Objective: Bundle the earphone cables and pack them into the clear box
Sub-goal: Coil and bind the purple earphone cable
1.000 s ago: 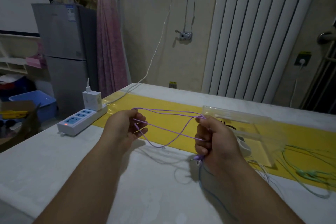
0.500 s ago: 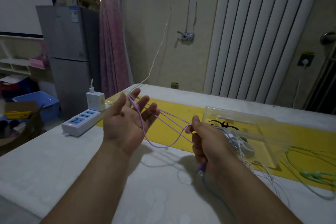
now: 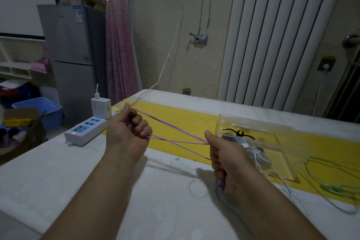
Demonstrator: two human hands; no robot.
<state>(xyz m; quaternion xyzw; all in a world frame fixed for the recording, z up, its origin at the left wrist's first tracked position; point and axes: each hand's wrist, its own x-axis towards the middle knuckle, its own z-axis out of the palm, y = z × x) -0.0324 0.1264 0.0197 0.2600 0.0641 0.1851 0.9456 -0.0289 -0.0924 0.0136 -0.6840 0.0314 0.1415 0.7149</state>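
Purple earphone cable (image 3: 175, 137): stretched in several straight strands between the two hands, above the table (image 3: 58, 171); folded into roughly even lengths, judged a step toward a bundle.
Left hand (image 3: 126, 132): palm up, fingers curled round one end of the strands, with the loops caught in the curl; acts as one anchor of the fold.
Right hand (image 3: 224, 154): closed in a fist round the other end, thumb on top, apparently pinning the strands so none slip.
Below the right fist: small purple piece (image 3: 220, 184) poking out, probably the plug end, too blurred to be sure.
Just beyond the right hand: clear box (image 3: 253, 122), open-topped, resting on the table; white earphone bundle (image 3: 257, 154) and a black tie (image 3: 238, 133) seen through its wall; close enough for a short drop once this cable is tied.
Right of the right forearm: loose white cable (image 3: 282, 183), then green earphone cable (image 3: 331, 186) further out, both lying unbundled.
Under the box, beyond both hands: yellow strip (image 3: 185, 121) across the table.
Beyond the left hand: power strip (image 3: 85, 130) at the table edge, white charger (image 3: 101, 107) plugged into it.
Progress: judged partway; one bundle packed, purple in hand, two cables not yet gathered.
Risk: strands springing loose if either grip eases before tying.
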